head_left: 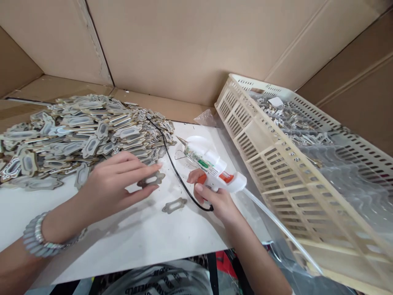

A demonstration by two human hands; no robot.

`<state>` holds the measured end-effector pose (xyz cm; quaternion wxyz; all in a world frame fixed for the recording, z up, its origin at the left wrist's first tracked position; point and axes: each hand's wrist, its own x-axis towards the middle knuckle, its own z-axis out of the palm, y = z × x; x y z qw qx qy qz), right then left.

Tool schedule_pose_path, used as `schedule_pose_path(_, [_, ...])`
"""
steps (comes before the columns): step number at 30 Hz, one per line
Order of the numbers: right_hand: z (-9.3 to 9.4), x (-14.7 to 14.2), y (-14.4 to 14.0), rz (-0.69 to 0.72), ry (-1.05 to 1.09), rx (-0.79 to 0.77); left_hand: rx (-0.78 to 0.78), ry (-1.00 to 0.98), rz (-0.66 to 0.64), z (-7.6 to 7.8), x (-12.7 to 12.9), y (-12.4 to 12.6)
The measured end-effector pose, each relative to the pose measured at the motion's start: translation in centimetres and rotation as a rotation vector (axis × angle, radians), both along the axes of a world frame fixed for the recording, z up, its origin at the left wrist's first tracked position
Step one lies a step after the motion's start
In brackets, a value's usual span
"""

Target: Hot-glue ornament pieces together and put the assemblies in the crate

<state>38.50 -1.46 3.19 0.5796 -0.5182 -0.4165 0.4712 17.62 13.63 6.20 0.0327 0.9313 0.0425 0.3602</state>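
Note:
My left hand (115, 182) has its thumb and forefinger on either side of a grey metal label frame (159, 178), low over the white tabletop. Part of that frame is hidden behind the fingers. A second label frame (174, 205) lies flat on the table, to the right and nearer to me. My right hand (211, 194) is wrapped around the handle of a white hot glue gun (211, 162) with an orange trigger. Its metal nozzle points up and left, and a white glue stick or cord trails from its back end.
A large heap of label frames (92, 127) covers the table's left and back. At right stands a cream slatted plastic crate (260, 143) with bagged small metal parts. A black cable (175, 166) crosses the middle. Cardboard walls (184, 49) enclose the back; a small plastic bag (205, 118) lies there.

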Motion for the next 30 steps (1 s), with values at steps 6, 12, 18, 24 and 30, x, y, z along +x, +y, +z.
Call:
schedule_pose_path(6, [0.3, -0.5, 0.0, -0.086, -0.298, 0.011, -0.03, -0.055, 0.098, -0.2, -0.8, 0.5])
schedule_pose_path(12, [0.5, -0.4, 0.2, -0.067, -0.368, 0.045, -0.038, -0.057, 0.058, -0.3, -0.6, 0.3])
schedule_pose_path(18, [0.2, -0.3, 0.0, -0.103, -0.545, 0.136, -0.008, -0.083, 0.138, -0.2, -0.9, 0.6])
schedule_pose_path(24, [-0.6, -0.4, -0.1, -0.01, -0.61, 0.266, 0.043, -0.113, 0.15, 0.0, -1.1, 0.8])
schedule_pose_path(30, [-1.5, -0.6, -0.1, -0.001, -0.672, 0.281, 0.054, -0.156, 0.184, -0.3, -1.2, 0.7])
